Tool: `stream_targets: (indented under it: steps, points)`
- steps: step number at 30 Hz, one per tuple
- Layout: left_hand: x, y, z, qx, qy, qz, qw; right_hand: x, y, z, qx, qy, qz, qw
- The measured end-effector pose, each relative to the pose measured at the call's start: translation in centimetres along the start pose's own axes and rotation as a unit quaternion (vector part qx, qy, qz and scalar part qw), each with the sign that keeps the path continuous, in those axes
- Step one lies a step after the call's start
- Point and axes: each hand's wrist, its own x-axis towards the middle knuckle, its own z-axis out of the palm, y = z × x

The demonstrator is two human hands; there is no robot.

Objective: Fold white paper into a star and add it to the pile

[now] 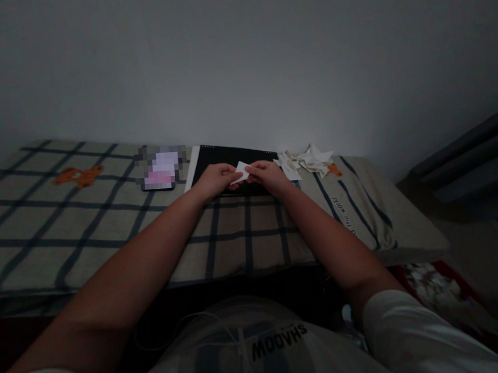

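Left hand (216, 179): arm stretched forward from lower left, forearm bare, wrist straight, knuckles up. Fingers curled in, thumb and fingertips pinched on the left edge of the paper (241, 170).

Right hand (268, 174): arm stretched forward from lower right, forearm bare, white sleeve at the upper arm. Hand mirrors the other, fingers folded, tips closed on the right edge of the paper. The two hands nearly meet, thumbs pointing toward each other.

Paper: one small white piece, held between both hands just above the pad (230, 156), its upper corner sticking up between the thumbs. Folds, if any, are too small to tell.

Pad: dark, flat, rectangular, with a pale strip along its left edge; lies on the cloth (106, 219) against the wall (240, 56), under the hands.

Pile (307, 161): crumpled or folded white paper pieces, just right of the pad, near the right hand.

Phone (160, 171): screen lit and blurred, lying left of the pad.

Cloth: beige with dark grid lines, covers the table; an orange bear figure (77, 176) printed at left, a smaller orange one partly under the pile.

Wall: plain, grey, dim.
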Motion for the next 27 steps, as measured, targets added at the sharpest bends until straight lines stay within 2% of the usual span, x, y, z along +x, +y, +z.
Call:
stream_targets:
  steps: [5, 8, 11, 14, 17, 20, 27]
  points:
    - [-0.02, -0.01, -0.23, 0.027, -0.003, 0.005, 1.000, 0.11, 0.26, -0.26, -0.019, -0.020, -0.007, 1.000]
    - [0.02, -0.16, -0.38, 0.035, -0.014, 0.011, 0.999, 0.27, 0.36, -0.43, -0.071, -0.002, -0.042, 0.997]
    - [0.07, -0.32, -0.53, 0.045, -0.024, 0.019, 0.999, 0.31, 0.37, -0.42, -0.084, 0.009, -0.046, 0.995]
    - [-0.02, -0.28, -0.63, 0.064, -0.025, 0.023, 0.997, 0.21, 0.40, -0.43, -0.072, -0.011, -0.035, 0.997]
    - [-0.15, -0.12, -0.60, 0.074, -0.024, 0.020, 0.997, 0.11, 0.41, -0.57, -0.096, -0.034, -0.053, 0.993]
    - [-0.11, -0.09, -0.44, 0.071, -0.020, 0.015, 0.997, 0.13, 0.36, -0.65, -0.125, -0.022, -0.078, 0.989]
    - [0.12, 0.02, -0.23, 0.003, 0.000, -0.002, 1.000, 0.30, 0.08, -0.40, -0.044, 0.017, -0.050, 0.998]
